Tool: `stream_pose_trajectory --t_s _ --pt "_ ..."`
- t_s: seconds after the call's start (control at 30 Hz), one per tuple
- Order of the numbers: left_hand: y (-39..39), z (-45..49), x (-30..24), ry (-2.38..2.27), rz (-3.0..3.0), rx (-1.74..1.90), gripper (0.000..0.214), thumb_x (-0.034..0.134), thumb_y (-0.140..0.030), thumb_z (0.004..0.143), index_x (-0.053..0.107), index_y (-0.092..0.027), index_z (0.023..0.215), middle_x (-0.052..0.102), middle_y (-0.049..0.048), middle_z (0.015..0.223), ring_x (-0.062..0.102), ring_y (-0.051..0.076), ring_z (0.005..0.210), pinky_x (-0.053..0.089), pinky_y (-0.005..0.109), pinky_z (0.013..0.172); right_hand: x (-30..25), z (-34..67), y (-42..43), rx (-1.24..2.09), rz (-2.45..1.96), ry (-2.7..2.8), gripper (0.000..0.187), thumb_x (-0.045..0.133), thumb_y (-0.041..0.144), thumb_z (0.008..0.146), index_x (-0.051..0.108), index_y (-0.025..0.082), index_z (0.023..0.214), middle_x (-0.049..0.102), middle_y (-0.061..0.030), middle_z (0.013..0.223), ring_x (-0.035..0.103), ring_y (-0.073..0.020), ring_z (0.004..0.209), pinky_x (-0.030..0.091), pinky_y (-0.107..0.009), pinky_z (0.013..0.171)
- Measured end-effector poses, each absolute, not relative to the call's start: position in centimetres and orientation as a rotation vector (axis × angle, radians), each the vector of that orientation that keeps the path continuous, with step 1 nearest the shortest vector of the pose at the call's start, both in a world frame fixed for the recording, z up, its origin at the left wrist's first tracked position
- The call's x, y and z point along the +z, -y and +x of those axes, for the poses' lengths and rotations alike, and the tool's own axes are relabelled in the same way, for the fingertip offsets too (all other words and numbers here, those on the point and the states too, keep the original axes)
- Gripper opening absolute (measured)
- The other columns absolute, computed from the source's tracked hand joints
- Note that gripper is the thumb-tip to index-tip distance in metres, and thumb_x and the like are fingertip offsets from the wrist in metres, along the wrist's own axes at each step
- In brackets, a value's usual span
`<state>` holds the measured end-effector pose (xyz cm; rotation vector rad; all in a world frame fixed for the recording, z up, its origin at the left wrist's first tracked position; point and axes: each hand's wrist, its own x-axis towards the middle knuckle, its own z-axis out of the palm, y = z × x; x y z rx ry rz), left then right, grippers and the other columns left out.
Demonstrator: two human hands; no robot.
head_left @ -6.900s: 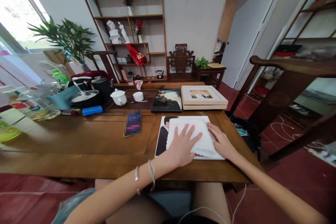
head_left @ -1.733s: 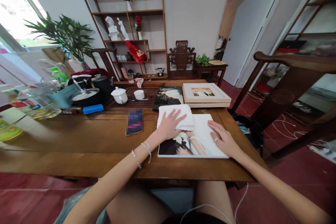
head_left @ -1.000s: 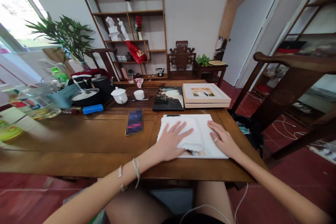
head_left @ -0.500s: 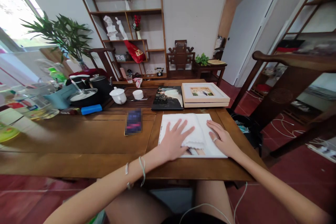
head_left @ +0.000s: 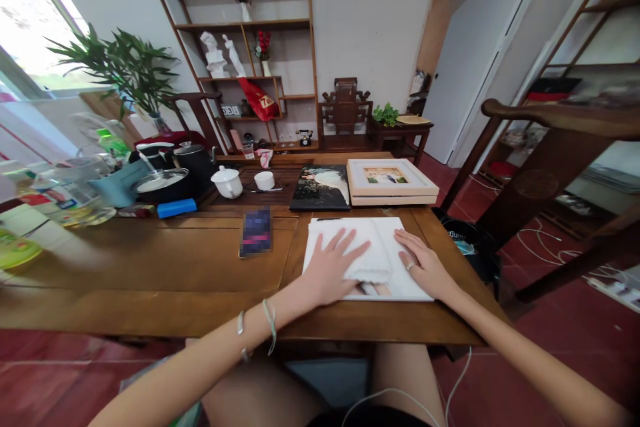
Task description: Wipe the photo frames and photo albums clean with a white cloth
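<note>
My left hand (head_left: pixel 333 265) lies flat with fingers spread on a white cloth (head_left: pixel 376 257). Under the cloth is a white photo panel or album (head_left: pixel 407 285) on the wooden table; part of a picture shows at its near edge. My right hand (head_left: pixel 424 260), a ring on one finger, rests along the right side of the panel with its fingers stretched out. Just beyond lie a dark photo album (head_left: pixel 320 188) with a figure in white on it and a pale framed picture (head_left: pixel 393 180) on top of another flat piece.
A blurred-out dark phone-sized item (head_left: pixel 255 232) lies left of the cloth. Farther left stand a lidded white cup (head_left: pixel 227 181), a small white bowl (head_left: pixel 265 180), a blue box (head_left: pixel 177 207), a black kettle (head_left: pixel 193 163) and bottles. A wooden chair (head_left: pixel 545 160) is at the right.
The cloth has shifted slightly, and a dark patch of the panel now shows at its upper left edge. Both hands stay nearly in place; the view has tilted a little.
</note>
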<state>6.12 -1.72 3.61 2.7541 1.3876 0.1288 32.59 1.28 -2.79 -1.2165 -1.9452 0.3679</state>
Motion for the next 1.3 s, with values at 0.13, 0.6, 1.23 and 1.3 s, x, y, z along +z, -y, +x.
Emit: stream_pose_trajectory --t_s 0.13,0.6,1.23,1.3 --pt "-3.6 6.5 3.9 -1.47 2.777 0.148 0.068 0.053 -0.04 0.09 0.024 -0.032 0.151 0.016 0.0065 0.16 0.013 0.033 0.146 0.015 0.067 0.11 -2.8 32.6 -1.3 0.366 -1.228 1.949 0.04 0.048 0.03 0.088 0.06 0.021 0.126 0.055 -0.0123 0.138 0.047 -0.0284 0.132 0.034 -0.055 0.112" --pt "4.5 6.9 3.3 -1.37 2.836 0.11 0.08 0.059 -0.035 0.084 0.016 -0.035 0.152 0.006 0.0059 0.161 0.002 0.034 0.147 0.007 0.066 0.112 -2.8 32.7 -1.3 0.36 -1.214 1.955 0.04 0.048 0.03 0.089 0.06 0.019 0.125 0.056 -0.0134 0.137 0.048 -0.0279 0.131 0.037 -0.054 0.111" --pt "0.6 8.9 3.4 -1.396 2.875 0.099 0.074 0.056 -0.042 0.088 0.02 -0.032 0.152 0.013 0.0092 0.16 0.011 0.035 0.146 0.016 0.068 0.109 -2.8 32.7 -1.3 0.337 -1.21 1.985 0.041 0.046 0.027 0.088 0.059 0.019 0.126 0.056 -0.014 0.137 0.048 -0.0282 0.131 0.037 -0.054 0.11" --pt "-1.6 9.4 3.6 -1.396 2.893 0.102 0.07 0.054 -0.043 0.09 0.022 -0.031 0.151 0.015 0.0096 0.16 0.013 0.035 0.146 0.018 0.068 0.108 -2.7 32.7 -1.3 0.335 -1.209 1.991 0.041 0.046 0.027 0.088 0.06 0.017 0.125 0.056 -0.0151 0.137 0.048 -0.0284 0.131 0.037 -0.053 0.11"
